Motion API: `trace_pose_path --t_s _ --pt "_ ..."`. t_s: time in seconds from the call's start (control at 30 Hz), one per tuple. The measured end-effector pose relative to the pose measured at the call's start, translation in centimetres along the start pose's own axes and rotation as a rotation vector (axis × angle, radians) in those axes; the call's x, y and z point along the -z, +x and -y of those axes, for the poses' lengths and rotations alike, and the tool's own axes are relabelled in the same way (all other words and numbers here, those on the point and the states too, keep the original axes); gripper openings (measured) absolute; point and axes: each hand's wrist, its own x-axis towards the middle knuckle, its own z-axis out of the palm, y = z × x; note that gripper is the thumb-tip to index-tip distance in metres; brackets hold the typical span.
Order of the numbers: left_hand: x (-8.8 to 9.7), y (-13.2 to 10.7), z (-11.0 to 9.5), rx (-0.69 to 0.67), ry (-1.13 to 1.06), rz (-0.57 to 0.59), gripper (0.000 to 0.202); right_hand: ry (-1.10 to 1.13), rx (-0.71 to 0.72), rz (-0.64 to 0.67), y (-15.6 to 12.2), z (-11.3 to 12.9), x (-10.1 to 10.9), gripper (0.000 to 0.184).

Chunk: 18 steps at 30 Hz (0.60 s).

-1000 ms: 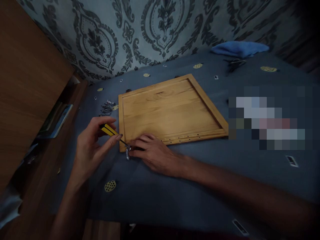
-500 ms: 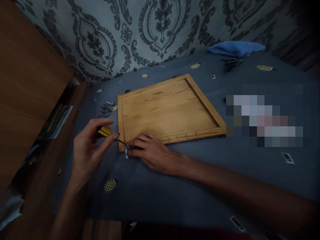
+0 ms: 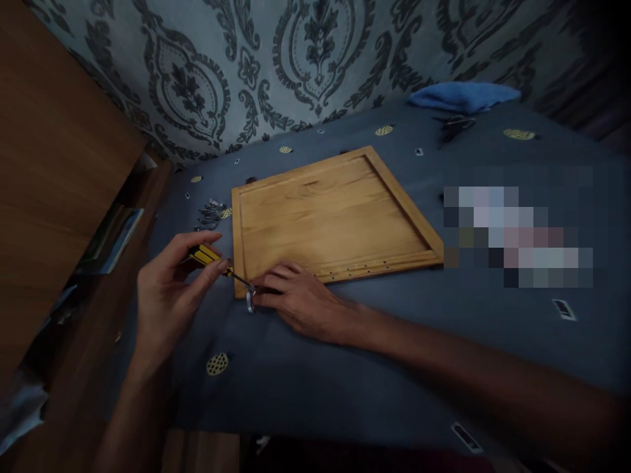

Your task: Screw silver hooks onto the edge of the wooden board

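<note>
Several left fingers [image 3: 210,277] pinch a screwdriver [image 3: 201,255]; right fingers [image 3: 272,284] hold a metal fitting [image 3: 250,303].

Screwdriver [image 3: 206,255]: handle partly hidden by fingers of the left hand [image 3: 167,286]; tip too small to make out.
Metal fitting [image 3: 250,302]: partly covered at the fingertips of the right hand [image 3: 305,301].
Board [image 3: 315,213]: stretch of near edge hidden under the right fingers.
Metal pieces [image 3: 210,215]: beyond the left fingers, too small to identify.
Pixelated patch [image 3: 517,230]: right of both hands' fingers, contents unreadable.
Left forearm [image 3: 133,407]: cut off below.
</note>
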Motion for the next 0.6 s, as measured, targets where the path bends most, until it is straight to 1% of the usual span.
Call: trace_pose_path --t_s 0.03,0.1,0.13,0.2,0.27,0.33,0.4,0.43,0.5,0.57,0.6 --pt "0.12 0.09 -0.06 0.009 -0.021 0.01 0.032 -0.002 0.002 -0.004 0.0 0.02 0.03 0.033" --pt "0.46 0.27 -0.28 0.033 -0.079 0.069 0.04 0.0 0.001 -0.006 0.01 0.06 0.1 0.034" --pt "0.62 0.33 -0.41 0.047 -0.1 0.107 0.041 0.003 0.0 -0.007 0.02 0.07 0.13 0.035" --pt "0.76 0.34 -0.6 0.071 -0.105 0.164 0.035 0.009 0.0 -0.009 0.03 0.06 0.15 0.035" --pt "0.61 0.21 -0.62 0.05 -0.064 0.163 0.025 0.014 0.005 -0.011 0.04 0.03 0.12 0.035" --pt "0.32 0.07 -0.49 -0.004 0.001 0.109 0.019 0.011 0.006 -0.017 0.03 0.01 0.08 0.034" --pt "0.13 0.07 -0.34 -0.039 0.047 0.058 0.018 0.007 0.008 -0.022 0.0 0.02 0.05 0.033" --pt "0.13 0.12 -0.3 -0.037 0.044 0.044 0.02 0.005 0.008 -0.025 -0.02 0.03 0.05 0.033" --pt "0.32 0.3 -0.32 -0.01 -0.018 0.057 0.03 0.003 0.007 -0.028 -0.05 0.05 0.04 0.032" --pt "0.64 0.42 -0.41 0.015 -0.107 0.11 0.041 0.008 0.0 -0.031 -0.05 0.05 0.01 0.031" --pt "0.78 0.41 -0.45 0.032 -0.137 0.137 0.04 0.011 -0.002 -0.033 -0.03 0.04 -0.01 0.031"
